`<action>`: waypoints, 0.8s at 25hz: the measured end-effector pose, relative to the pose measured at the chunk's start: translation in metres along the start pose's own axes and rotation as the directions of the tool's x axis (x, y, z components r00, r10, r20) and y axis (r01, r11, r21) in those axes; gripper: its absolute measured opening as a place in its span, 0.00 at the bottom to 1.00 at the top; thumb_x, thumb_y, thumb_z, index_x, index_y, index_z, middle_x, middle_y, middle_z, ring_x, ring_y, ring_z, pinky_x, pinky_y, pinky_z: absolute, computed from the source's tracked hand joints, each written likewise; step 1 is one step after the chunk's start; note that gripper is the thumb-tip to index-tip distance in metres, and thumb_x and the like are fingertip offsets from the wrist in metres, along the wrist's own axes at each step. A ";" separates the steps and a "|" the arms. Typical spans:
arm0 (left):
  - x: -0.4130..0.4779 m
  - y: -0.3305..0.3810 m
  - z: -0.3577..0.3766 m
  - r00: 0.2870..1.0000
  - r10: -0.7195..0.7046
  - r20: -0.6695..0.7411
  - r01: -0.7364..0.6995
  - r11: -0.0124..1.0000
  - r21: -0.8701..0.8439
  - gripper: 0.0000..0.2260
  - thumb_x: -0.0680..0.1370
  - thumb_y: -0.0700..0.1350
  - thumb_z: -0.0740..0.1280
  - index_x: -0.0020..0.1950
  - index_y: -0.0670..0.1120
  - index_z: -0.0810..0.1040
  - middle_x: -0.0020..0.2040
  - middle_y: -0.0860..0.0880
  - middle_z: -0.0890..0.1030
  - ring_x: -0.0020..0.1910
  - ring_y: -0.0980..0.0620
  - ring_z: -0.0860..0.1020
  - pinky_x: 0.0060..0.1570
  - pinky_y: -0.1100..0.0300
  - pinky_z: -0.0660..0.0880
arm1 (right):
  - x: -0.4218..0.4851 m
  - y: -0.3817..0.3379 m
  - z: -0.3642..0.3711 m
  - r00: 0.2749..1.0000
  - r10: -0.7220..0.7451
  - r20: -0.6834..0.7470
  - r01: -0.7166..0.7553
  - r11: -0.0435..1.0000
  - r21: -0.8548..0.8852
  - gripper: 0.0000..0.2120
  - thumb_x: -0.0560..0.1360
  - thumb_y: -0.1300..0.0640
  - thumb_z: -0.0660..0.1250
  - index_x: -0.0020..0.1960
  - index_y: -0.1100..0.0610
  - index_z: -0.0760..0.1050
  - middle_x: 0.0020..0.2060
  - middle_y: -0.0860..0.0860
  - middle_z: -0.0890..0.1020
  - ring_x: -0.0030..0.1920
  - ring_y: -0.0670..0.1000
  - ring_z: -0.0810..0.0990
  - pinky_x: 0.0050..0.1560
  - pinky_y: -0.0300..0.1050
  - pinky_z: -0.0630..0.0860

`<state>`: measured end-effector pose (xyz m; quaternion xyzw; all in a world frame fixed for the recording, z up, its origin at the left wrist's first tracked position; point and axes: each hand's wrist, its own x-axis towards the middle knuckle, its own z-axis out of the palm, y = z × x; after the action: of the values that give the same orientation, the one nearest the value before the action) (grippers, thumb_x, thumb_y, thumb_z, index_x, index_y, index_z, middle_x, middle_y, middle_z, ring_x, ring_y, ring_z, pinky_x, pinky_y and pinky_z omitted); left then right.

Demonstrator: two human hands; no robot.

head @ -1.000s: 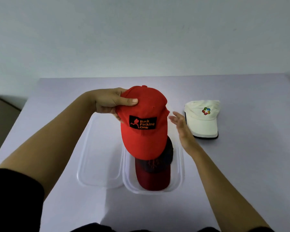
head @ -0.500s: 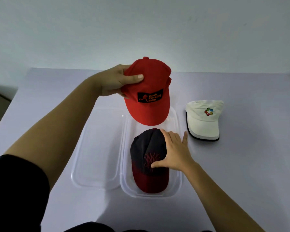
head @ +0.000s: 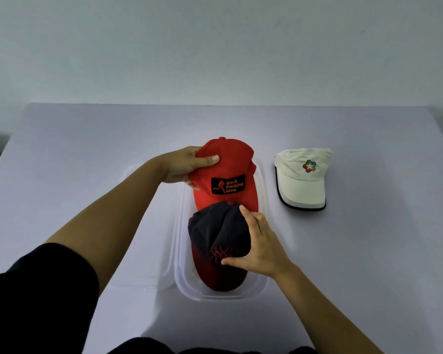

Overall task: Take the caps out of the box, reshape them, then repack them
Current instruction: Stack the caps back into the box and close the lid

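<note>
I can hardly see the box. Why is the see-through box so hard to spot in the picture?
Head view: the clear box has no colour, so only pale rim lines show against the table; soft, even light leaves faint shadows and hardly any glare.

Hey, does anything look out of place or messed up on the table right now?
Nothing damaged or spilled. The white cap sits outside the box on the table, and the black cap looks creased under the right hand.
</note>
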<state>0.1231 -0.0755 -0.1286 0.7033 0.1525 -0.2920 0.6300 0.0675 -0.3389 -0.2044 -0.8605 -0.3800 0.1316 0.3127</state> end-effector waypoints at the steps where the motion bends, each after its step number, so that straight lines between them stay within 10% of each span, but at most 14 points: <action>1: 0.001 -0.003 -0.002 1.000 0.010 -0.015 -0.010 1.000 -0.021 0.19 0.69 0.58 0.68 0.58 0.54 0.77 0.52 0.47 0.84 0.48 0.46 0.83 0.48 0.46 0.80 | -0.002 0.000 0.000 1.000 -0.012 -0.013 0.012 1.000 0.008 0.55 0.57 0.34 0.72 0.72 0.44 0.42 0.60 0.46 0.60 0.58 0.51 0.72 0.52 0.44 0.75; 13: 0.008 -0.006 0.000 0.995 -0.069 0.075 0.059 0.990 0.130 0.21 0.69 0.58 0.69 0.59 0.50 0.77 0.54 0.40 0.82 0.47 0.41 0.81 0.52 0.43 0.77 | 0.005 -0.006 -0.008 0.992 -0.111 0.058 0.113 0.993 -0.032 0.54 0.60 0.39 0.75 0.72 0.44 0.40 0.60 0.46 0.60 0.53 0.45 0.70 0.48 0.37 0.73; 20: 0.014 -0.044 0.026 0.941 -0.267 0.206 0.255 0.963 0.083 0.22 0.76 0.57 0.64 0.68 0.50 0.70 0.64 0.45 0.77 0.60 0.43 0.78 0.58 0.38 0.74 | 0.016 -0.002 -0.023 0.974 0.059 0.217 -0.059 0.998 -0.006 0.55 0.61 0.35 0.72 0.74 0.43 0.39 0.65 0.44 0.57 0.65 0.46 0.62 0.68 0.43 0.65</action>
<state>0.1025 -0.0962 -0.1731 0.6581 0.1672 -0.4513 0.5790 0.0879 -0.3356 -0.1850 -0.8518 -0.3861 0.2340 0.2657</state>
